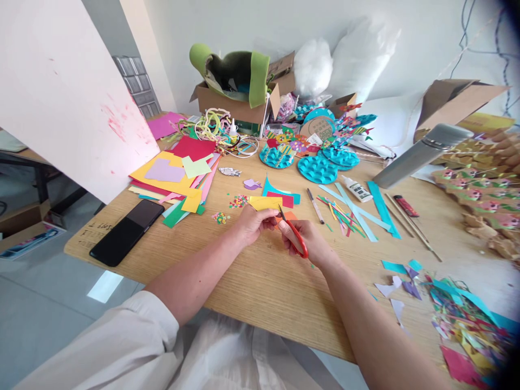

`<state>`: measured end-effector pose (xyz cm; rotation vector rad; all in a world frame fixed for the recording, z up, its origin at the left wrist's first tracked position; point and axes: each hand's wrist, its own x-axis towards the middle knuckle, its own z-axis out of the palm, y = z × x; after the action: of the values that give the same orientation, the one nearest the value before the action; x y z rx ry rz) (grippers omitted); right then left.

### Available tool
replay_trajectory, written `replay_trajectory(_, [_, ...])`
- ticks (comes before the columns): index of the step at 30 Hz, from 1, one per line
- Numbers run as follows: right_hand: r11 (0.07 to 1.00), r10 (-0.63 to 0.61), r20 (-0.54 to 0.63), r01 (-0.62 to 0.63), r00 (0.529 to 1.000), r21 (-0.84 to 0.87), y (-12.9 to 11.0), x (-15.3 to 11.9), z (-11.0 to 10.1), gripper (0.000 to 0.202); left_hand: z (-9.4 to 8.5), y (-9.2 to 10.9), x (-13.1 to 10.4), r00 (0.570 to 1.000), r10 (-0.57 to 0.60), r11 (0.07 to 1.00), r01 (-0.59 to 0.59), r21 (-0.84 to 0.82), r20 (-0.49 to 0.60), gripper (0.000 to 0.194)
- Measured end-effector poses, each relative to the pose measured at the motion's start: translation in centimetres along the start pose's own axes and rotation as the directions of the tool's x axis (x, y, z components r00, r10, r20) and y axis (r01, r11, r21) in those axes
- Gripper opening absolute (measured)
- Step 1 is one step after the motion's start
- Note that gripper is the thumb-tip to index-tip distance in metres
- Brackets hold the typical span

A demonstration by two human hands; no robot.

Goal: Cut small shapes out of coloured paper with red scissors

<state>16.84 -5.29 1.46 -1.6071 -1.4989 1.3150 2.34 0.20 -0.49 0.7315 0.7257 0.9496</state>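
My right hand (305,241) is wrapped round a pair of red-handled scissors (299,242), whose dark blades point up and left. Close to the blade tips, my left hand (257,223) is closed in a pinch; what is between its fingertips is too small to make out. Just beyond my fingers are a yellow paper strip (260,203), a red paper piece (287,201), a blue paper piece (270,187) and some orange paper (289,218). Tiny coloured paper bits (238,201) lie in small heaps left of the strip.
At left are a black phone (127,233) and stacked coloured paper (173,173). To the right lie a pen (316,206), thin paper strips (339,215), a glue bottle (357,188) and a grey flask (422,154). Paper scraps (467,319) cover the near right; a cardboard box (239,111) stands behind.
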Motion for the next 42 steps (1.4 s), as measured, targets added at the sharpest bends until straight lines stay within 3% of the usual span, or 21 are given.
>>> replay_trajectory(16, [1.000, 0.004, 0.017, -0.004, 1.000, -0.015, 0.30, 0.09, -0.33, 0.056, -0.72, -0.38, 0.50, 1.000, -0.009, 0.999, 0.008, 0.033, 0.028, 0.024])
replay_trajectory(42, [1.000, -0.002, 0.013, 0.002, 1.000, -0.019, 0.15, 0.06, -0.16, 0.056, -0.25, -0.26, 0.15, 1.000, -0.017, 0.999, 0.016, 0.050, 0.020, 0.024])
